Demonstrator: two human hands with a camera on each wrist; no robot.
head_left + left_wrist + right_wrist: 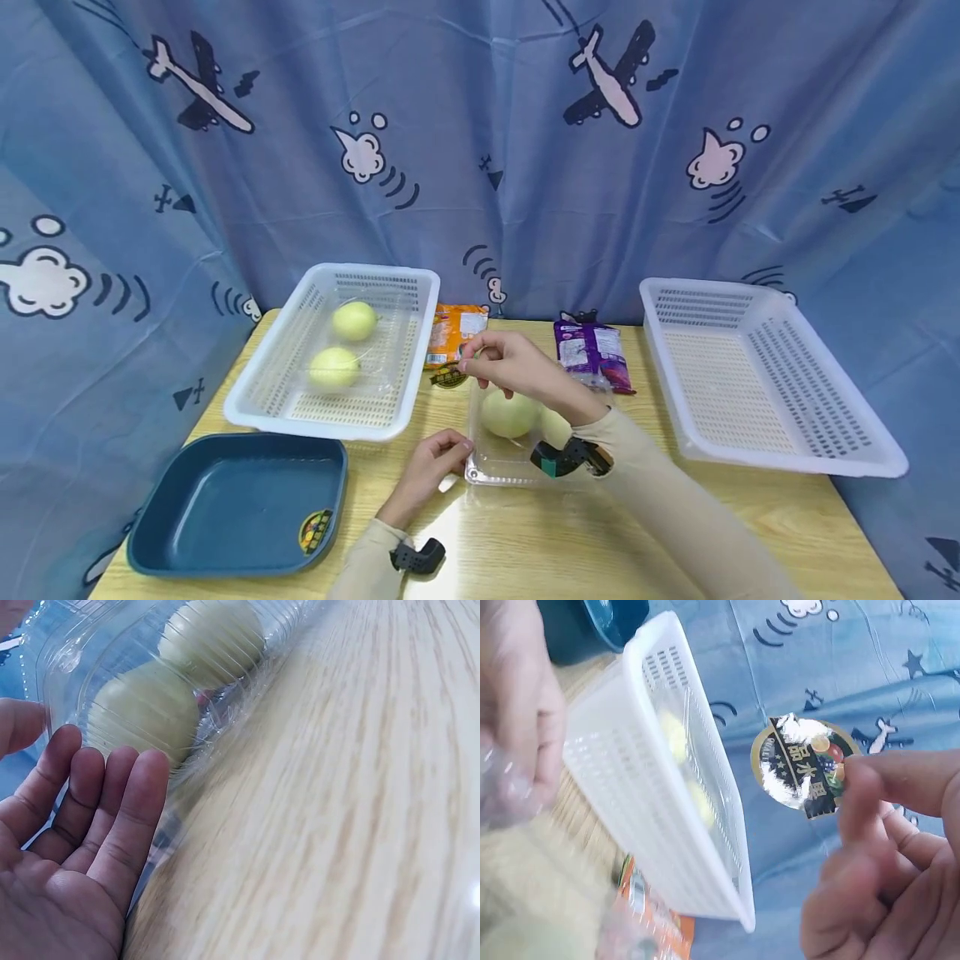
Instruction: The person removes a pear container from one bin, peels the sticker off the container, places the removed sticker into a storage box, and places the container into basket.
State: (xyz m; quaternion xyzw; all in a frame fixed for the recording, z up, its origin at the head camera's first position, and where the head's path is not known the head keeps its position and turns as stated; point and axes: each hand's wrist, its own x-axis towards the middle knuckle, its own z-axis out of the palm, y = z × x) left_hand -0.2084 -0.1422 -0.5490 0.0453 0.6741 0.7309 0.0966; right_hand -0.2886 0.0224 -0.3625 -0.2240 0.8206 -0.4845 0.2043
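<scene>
"Blue curtain (450,217) all across the back, wooden table (498,550) in front. And the right hand (516,365)?"

"Pinching a round sticker (448,377) by its edge, up above the table."

"And the left hand (431,468)?"

"Touching the left side of a clear box (491,465), near the front corner. Fingers loosely bent, thumb apart."

"Inside the box?"

"Two pale round fruits (508,414), close together. White basket (315,428) to the left, with two more."
</scene>
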